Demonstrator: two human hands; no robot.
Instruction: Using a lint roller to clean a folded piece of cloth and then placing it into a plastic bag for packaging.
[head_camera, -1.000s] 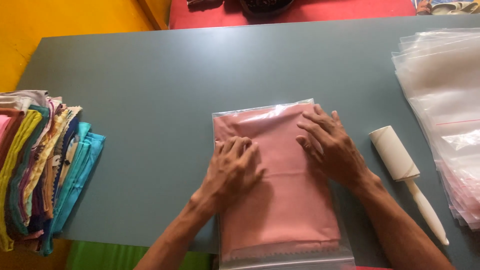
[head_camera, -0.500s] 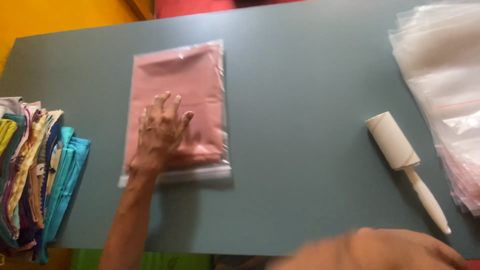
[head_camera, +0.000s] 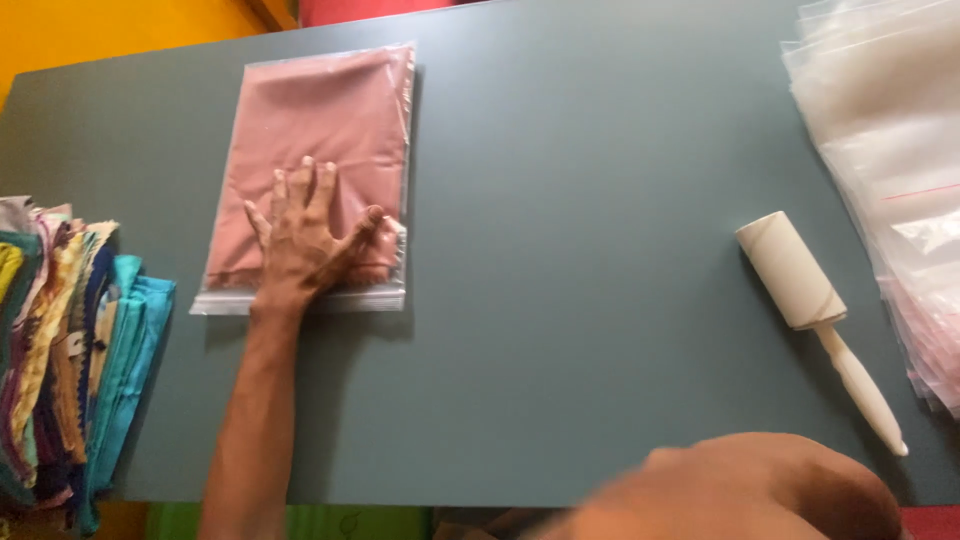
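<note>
Spreading across nearly the whole view, the grey-green surface (head_camera: 600, 200) carries everything, and its slick, flat top is the first risk: a smooth plastic bag pressed from above could skate on it rather than stay put.

Next in size is the heap of empty clear bags (head_camera: 890, 170) at the right edge, fanned loosely and overhanging one another. Any brush from an arm could send the top ones slipping off the pile.

Lying at the upper left of the surface, well apart from that heap, is the clear bag (head_camera: 310, 170) with a folded pink cloth (head_camera: 320, 130) inside. Its open or sealed end faces the person; I cannot tell whether the strip is fully closed, and if it is not, the cloth could creep out or trapped air could puff the bag.

At the far left edge a stack of folded coloured cloths (head_camera: 70, 350) sits partly over the rim, near the bag's lower corner. A sideways push of the bag could nudge it and tip the top pieces.

The lint roller (head_camera: 815, 315) lies on its side near the right heap, free to roll if bumped.

The left hand (head_camera: 305, 245) rests flat on the bag's lower part, fingers (head_camera: 300, 190) spread wide and holding nothing, only pressing. The right hand (head_camera: 740, 495) is a blur at the bottom edge; how its fingers stand I cannot tell.
</note>
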